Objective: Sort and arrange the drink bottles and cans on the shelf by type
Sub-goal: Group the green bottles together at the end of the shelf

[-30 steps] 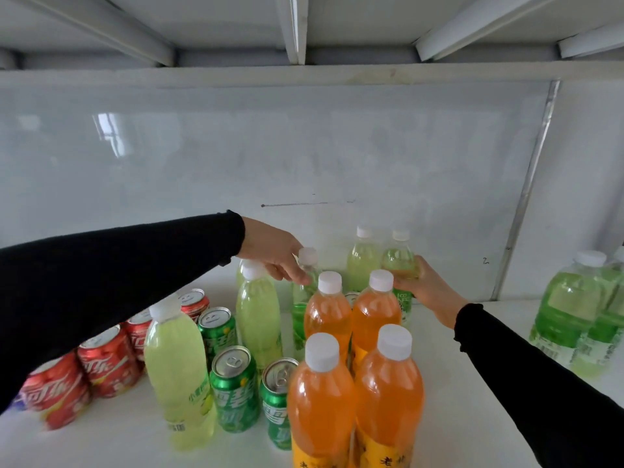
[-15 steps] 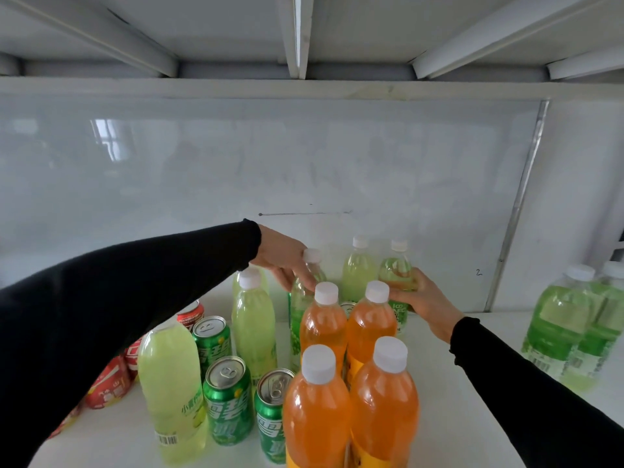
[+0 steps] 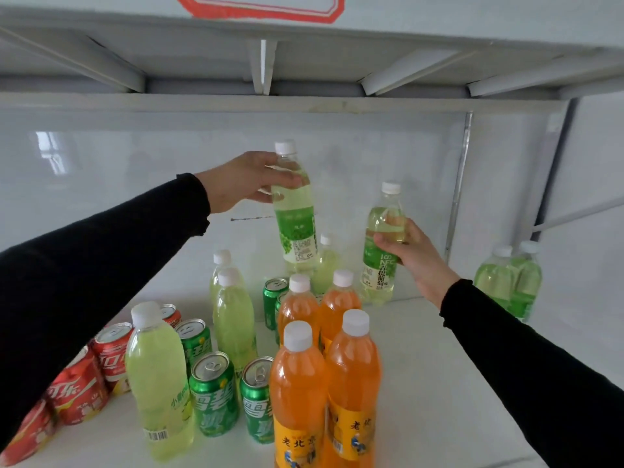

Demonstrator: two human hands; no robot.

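Note:
My left hand (image 3: pixel 243 181) grips a green grape-drink bottle (image 3: pixel 297 224) by its neck and holds it in the air above the group. My right hand (image 3: pixel 410 251) is closed around a second green grape-drink bottle (image 3: pixel 381 265), lifted near the back wall. On the white shelf (image 3: pixel 439 383) stand several orange soda bottles (image 3: pixel 297 393), pale lime bottles (image 3: pixel 158 383), green cans (image 3: pixel 212 393) and red cola cans (image 3: pixel 109 349). Two more green grape-drink bottles (image 3: pixel 506 282) stand at the far right.
The shelf above (image 3: pixel 304 62) hangs low over the lifted bottles. A metal upright (image 3: pixel 456 197) runs down the back wall at the right. Bare shelf surface lies between the orange bottles and the right-hand pair.
Both hands have lifted their green grape-drink bottles up off the shelf; the left bottle rose highest. The camera has tilted upward.

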